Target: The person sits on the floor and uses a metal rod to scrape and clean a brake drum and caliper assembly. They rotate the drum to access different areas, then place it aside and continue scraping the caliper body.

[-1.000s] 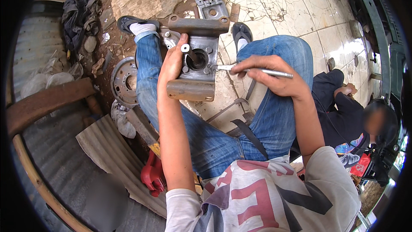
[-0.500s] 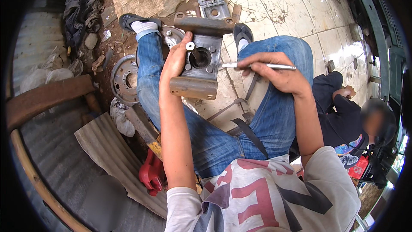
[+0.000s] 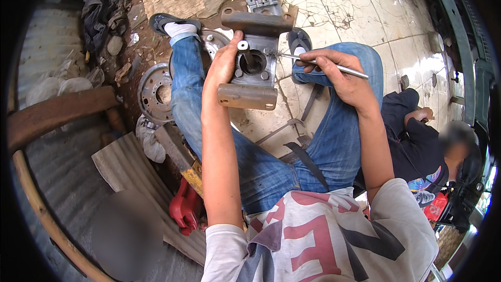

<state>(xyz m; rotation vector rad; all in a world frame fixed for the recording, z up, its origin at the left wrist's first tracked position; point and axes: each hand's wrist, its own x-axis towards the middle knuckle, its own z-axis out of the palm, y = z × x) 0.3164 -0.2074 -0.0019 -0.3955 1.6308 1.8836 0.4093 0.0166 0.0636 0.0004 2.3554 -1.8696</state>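
My left hand is closed on the left side of a heavy metal bracket, held up between my knees. The bracket has two rust-brown end plates joined by a grey middle plate with bolt heads and a round hole. A metal shaft with a pale, flat end sticks up out of that hole. My right hand pinches a slim silver rod-shaped tool. Its thin tip points left and reaches the bracket's right edge, near the upper right bolt; whether it touches is unclear.
Round metal wheel-like discs lie beside my left leg. Another metal bracket lies beyond my feet on the ground. Corrugated sheet and a red tool part are at my left. A person in dark clothes sits close on the right.
The bracket has shifted slightly right and up in view with my left hand. The silver tool's tip has moved up along the bracket's right edge, and the tool tilts more.
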